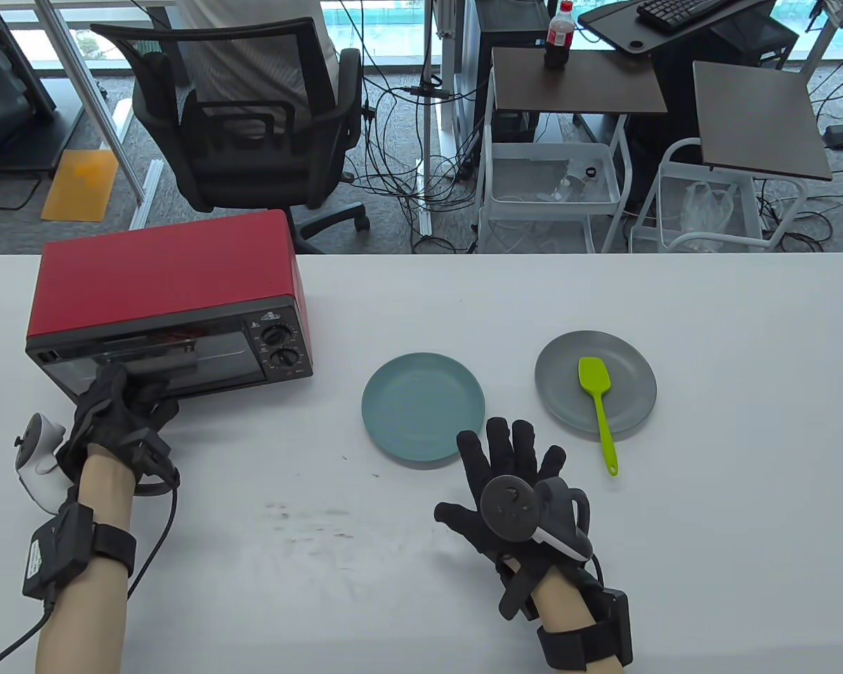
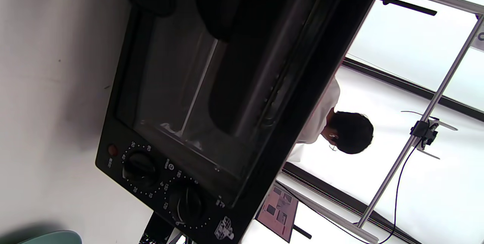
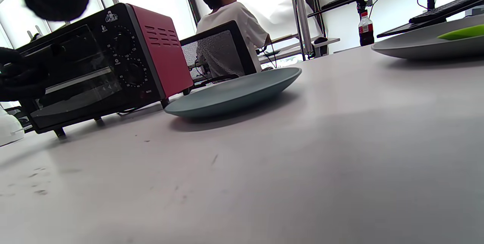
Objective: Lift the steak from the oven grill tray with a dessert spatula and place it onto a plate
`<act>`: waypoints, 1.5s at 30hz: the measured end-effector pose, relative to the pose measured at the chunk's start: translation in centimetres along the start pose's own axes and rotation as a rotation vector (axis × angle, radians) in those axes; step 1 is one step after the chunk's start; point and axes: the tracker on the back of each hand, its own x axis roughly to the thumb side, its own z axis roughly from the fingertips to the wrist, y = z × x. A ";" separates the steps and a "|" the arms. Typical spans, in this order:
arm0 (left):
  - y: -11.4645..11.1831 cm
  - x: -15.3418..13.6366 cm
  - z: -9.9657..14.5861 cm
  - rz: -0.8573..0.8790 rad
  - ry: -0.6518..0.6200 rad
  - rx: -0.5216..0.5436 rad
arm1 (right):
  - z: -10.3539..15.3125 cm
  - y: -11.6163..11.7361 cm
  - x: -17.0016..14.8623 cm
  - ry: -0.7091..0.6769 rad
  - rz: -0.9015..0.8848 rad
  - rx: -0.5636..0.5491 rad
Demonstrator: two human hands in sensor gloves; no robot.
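A red toaster oven (image 1: 161, 281) stands at the table's left, its dark glass door (image 2: 181, 96) up. My left hand (image 1: 130, 393) reaches to the door's front, fingers curled round the door handle (image 1: 158, 359). The steak and the grill tray are hidden behind the glass. A green dessert spatula (image 1: 597, 393) lies on a grey plate (image 1: 636, 379) at the right, its handle hanging over the near rim. An empty teal plate (image 1: 421, 407) sits mid-table. My right hand (image 1: 513, 449) lies flat on the table just below the teal plate, fingers spread, holding nothing.
Two control knobs (image 1: 279, 347) sit on the oven's right front panel. Beyond the table's far edge stand an office chair (image 1: 246, 119) with a person in it, white wire carts (image 1: 555, 189) and loose cables. Faint smudges (image 1: 309, 523) mark the near tabletop.
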 end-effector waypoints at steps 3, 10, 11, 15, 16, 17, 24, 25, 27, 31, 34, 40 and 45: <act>0.2 -0.5 0.4 0.017 -0.020 0.017 | 0.0 0.0 0.0 0.000 0.000 0.000; 0.8 -1.6 1.6 0.015 -0.027 0.046 | 0.0 0.2 0.0 -0.010 -0.009 -0.003; 0.9 -1.9 1.8 0.012 -0.027 0.040 | 0.0 0.2 0.0 -0.012 -0.011 -0.003; 1.3 -2.7 2.5 0.012 -0.020 0.040 | 0.0 0.4 0.0 -0.016 -0.013 0.004; 1.4 -3.0 2.6 0.015 -0.022 0.040 | 0.0 0.4 0.1 -0.018 -0.013 0.007; 1.5 -3.1 2.7 0.017 -0.020 0.040 | 0.0 0.4 0.1 -0.021 -0.013 0.009; 2.0 -4.4 3.5 0.013 -0.009 0.049 | 0.1 0.5 0.5 -0.037 -0.013 0.011; 2.1 -4.6 3.7 0.006 -0.004 0.052 | 0.1 0.5 0.5 -0.039 -0.015 0.011; 2.2 -4.8 3.9 -0.001 0.000 0.058 | 0.1 0.5 0.5 -0.042 -0.016 0.012; 2.6 -5.4 4.4 -0.022 0.017 0.078 | 0.1 0.6 0.6 -0.048 -0.016 0.014; 2.8 -5.9 4.8 -0.029 0.034 0.091 | 0.1 0.6 0.7 -0.052 -0.018 0.014; 3.3 -6.7 5.3 -0.055 0.059 0.118 | 0.1 0.7 0.8 -0.056 -0.020 0.013; 3.7 -7.3 5.7 -0.066 0.086 0.150 | 0.1 0.7 0.8 -0.058 -0.025 0.013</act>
